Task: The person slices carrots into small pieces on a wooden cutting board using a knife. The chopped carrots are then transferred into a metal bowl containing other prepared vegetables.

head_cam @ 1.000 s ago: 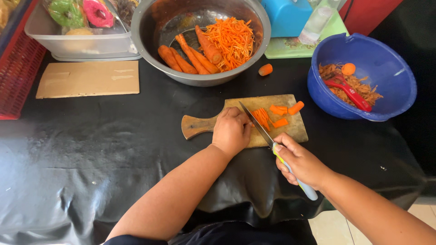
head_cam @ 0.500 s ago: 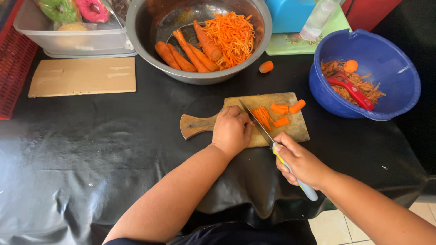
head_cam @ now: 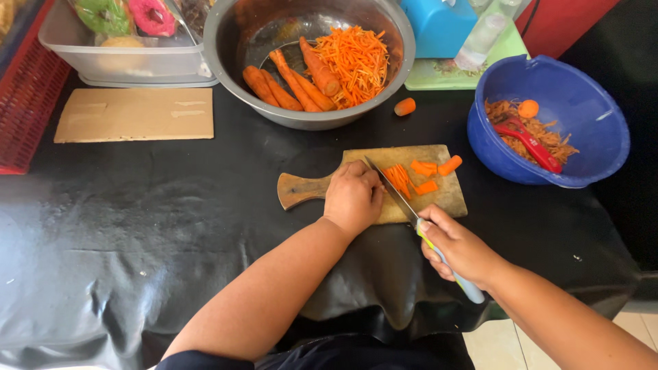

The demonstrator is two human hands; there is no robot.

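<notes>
A small wooden cutting board (head_cam: 445, 199) with a handle lies on the black-covered table. Cut carrot pieces (head_cam: 415, 175) are spread on it. My left hand (head_cam: 353, 197) is curled on the board's left half, pressed against carrot strips beside the blade; what lies under its fingers is hidden. My right hand (head_cam: 460, 248) grips the pale handle of a kitchen knife (head_cam: 392, 190), whose blade runs up and left across the board next to my left knuckles.
A steel bowl (head_cam: 236, 41) with whole and shredded carrots stands behind the board, a loose carrot end (head_cam: 405, 106) beside it. A blue bowl (head_cam: 603, 147) with peelings and a red peeler sits right. A cardboard sheet (head_cam: 133, 115), plastic tub (head_cam: 123, 62) and red crate (head_cam: 27, 103) are at left.
Both hands and the knife keep almost the same place on the board. The view has shifted slightly.
</notes>
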